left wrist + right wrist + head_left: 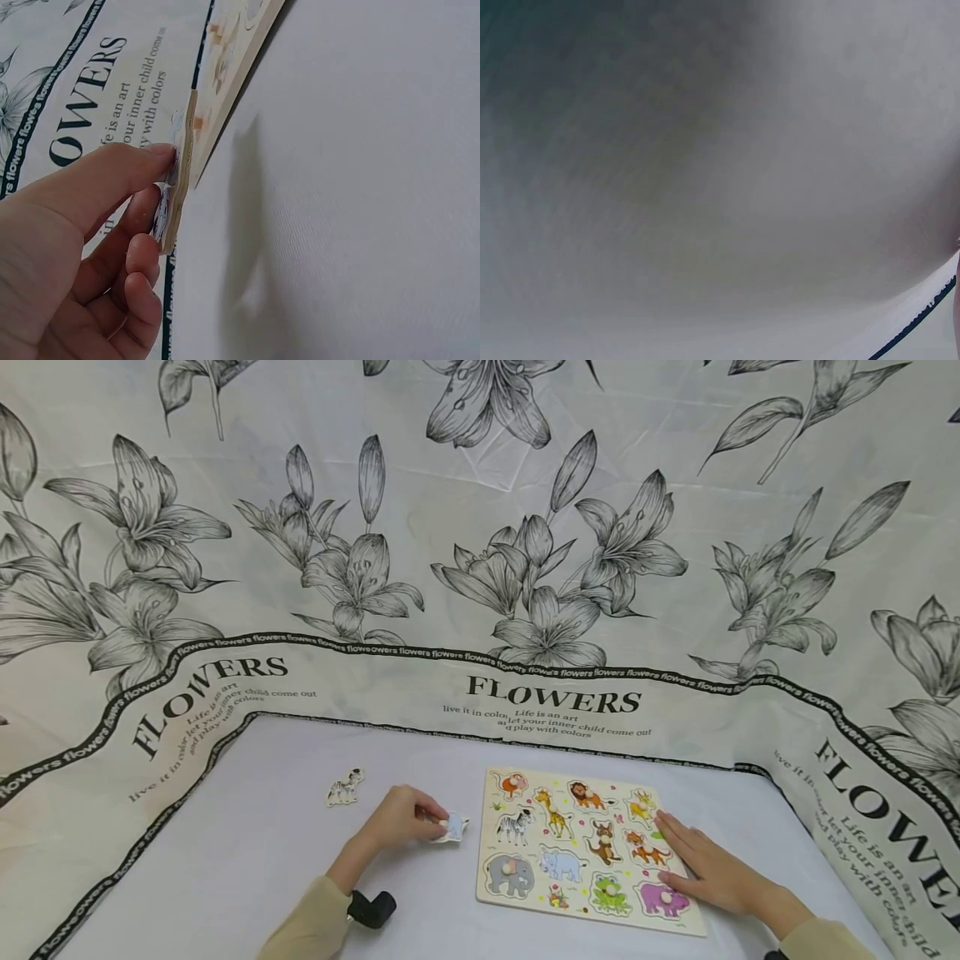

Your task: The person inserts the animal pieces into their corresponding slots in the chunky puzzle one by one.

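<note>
My left hand pinches a light-blue wooden puzzle piece just left of the animal puzzle board. In the left wrist view the piece is seen nearly edge-on, tilted up off the table between thumb and fingers. My right hand rests on the board's right edge with its fingers stretched out; the right wrist view shows almost only blurred white cloth. On the board, a blue rhino picture and a zebra picture show no knob, whereas the elephant and frog have knobs.
A loose zebra piece lies on the white tablecloth to the left, beyond my left hand. Behind the table hangs a flower-printed cloth, which also borders both sides. A black strap device sits at my left wrist.
</note>
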`<state>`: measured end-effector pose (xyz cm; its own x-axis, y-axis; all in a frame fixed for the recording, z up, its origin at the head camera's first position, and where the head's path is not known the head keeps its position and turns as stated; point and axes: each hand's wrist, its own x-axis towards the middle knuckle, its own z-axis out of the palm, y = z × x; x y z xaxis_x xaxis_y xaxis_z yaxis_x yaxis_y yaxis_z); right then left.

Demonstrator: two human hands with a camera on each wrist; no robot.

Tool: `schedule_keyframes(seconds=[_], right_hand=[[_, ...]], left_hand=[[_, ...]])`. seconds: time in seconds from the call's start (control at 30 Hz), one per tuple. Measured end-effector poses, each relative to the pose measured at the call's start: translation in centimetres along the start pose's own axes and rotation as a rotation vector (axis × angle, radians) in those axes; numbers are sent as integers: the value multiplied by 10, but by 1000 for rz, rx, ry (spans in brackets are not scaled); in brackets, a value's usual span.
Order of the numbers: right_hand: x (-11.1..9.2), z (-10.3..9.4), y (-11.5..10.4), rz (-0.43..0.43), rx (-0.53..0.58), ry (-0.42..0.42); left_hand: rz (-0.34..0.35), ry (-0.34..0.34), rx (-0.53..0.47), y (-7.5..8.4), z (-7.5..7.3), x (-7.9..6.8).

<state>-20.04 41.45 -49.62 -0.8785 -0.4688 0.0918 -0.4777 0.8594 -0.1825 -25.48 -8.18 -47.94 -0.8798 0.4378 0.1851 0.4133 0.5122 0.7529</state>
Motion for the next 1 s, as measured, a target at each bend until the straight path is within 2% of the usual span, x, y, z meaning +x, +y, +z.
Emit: schedule_keyframes(seconds=[0.43, 0.7, 1.0], right_hand=[[-1, 2, 1, -6, -10, 11], [-1, 3, 3, -11, -24, 20], [0, 3, 3, -9, -19, 14]], left_hand=[[8, -21, -3, 25, 22, 12], [18, -15, -39, 38, 38, 21], [12, -37, -54, 52, 56, 30]])
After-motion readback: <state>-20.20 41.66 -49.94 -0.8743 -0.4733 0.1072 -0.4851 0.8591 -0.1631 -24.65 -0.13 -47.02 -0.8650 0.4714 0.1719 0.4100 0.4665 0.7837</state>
